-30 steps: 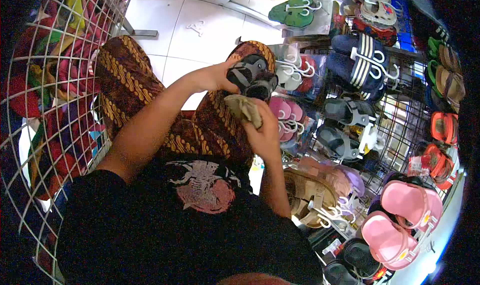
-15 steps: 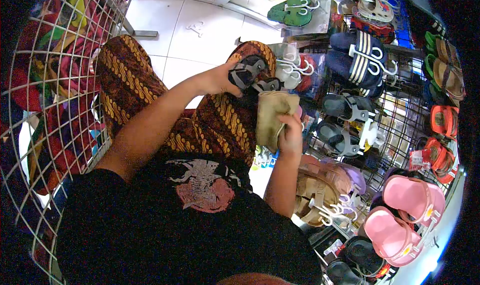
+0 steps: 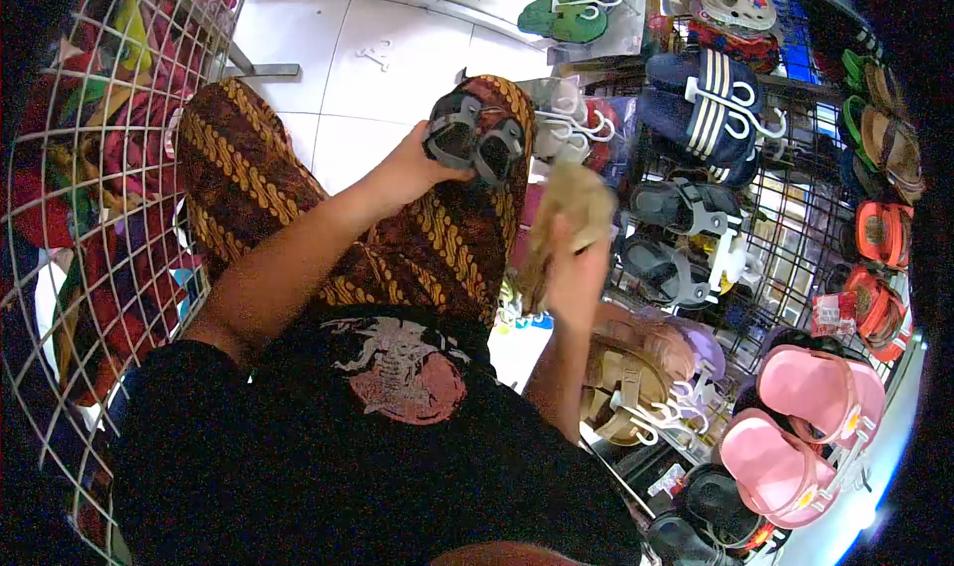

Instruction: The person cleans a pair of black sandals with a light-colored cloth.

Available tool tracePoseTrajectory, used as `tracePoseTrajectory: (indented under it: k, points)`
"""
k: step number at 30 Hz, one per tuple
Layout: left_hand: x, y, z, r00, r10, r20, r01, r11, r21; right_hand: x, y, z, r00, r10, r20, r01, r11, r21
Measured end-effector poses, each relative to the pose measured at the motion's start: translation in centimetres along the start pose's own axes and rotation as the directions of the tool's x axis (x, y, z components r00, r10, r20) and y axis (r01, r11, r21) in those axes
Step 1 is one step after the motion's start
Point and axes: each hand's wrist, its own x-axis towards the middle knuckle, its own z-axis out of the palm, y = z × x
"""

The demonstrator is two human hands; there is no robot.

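Note:
Over the knee in patterned trousers, my left hand (image 3: pixel 425 161) grips a pair of dark grey and black sandals (image 3: pixel 459 134) by one side, with the straps facing up. My right hand (image 3: pixel 576 266) is closed on a beige cloth (image 3: pixel 576 203), which is blurred by motion. The cloth hangs to the right of the sandals, apart from them. Its folds hide part of the right hand's fingers.
A wire-mesh basket (image 3: pixel 99 159) with colourful items stands on the left. On the right, a black rack (image 3: pixel 795 208) holds navy striped slides (image 3: pixel 696 109), grey sandals (image 3: pixel 676 208) and pink clogs (image 3: pixel 810 387). A white hanger (image 3: pixel 374 55) lies on the tiled floor.
The sandals have shifted slightly left and turned, so both now show side by side. My right hand has lifted the cloth and moved it away from them.

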Motion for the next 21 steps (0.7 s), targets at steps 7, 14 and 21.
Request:
tracePoseTrajectory:
  k: [7,14,21]
  points:
    - [-0.5,1.7,1.1,0.996,-0.083,0.020,0.084,0.994,-0.076,-3.7,0.9,4.6,0.921,-0.266,0.284,0.388,0.656,-0.647]
    - [-0.5,2.2,1.2,0.998,0.017,0.059,-0.015,0.999,-0.032,-3.2,2.9,5.1,0.925,-0.356,0.129,0.350,0.673,-0.652]
    - [0.2,0.2,0.6,0.985,0.116,0.127,-0.127,0.988,0.083,-2.0,1.9,5.7,0.914,-0.398,0.080,0.346,0.663,-0.664]
